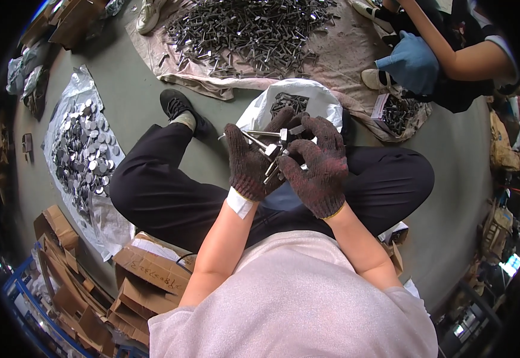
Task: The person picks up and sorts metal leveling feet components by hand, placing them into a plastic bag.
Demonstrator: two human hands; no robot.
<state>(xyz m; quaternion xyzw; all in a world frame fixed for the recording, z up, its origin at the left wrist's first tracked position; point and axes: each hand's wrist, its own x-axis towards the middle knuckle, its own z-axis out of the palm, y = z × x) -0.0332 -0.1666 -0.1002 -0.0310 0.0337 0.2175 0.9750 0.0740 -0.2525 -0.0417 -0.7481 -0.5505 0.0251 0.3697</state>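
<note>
Both my hands wear dark knitted gloves and meet over my lap. Several metal bolts (270,150) with square-looking heads lie across my left hand (249,167), which is curled around them. My right hand (319,173) has bent fingers at the bolts' right side, and its fingertips seem to grip some of them; the exact contact is partly hidden. Just beyond my hands stands an open white sack (326,102) with dark metal pieces (289,102) inside.
A large heap of bolts (248,36) covers a cloth (209,88) ahead. Round metal discs (90,152) lie on plastic sheeting (106,235) at left. Cardboard boxes (149,265) stand near my left side. Another person's arm (468,59) is at far right, beside a smaller pile (398,113).
</note>
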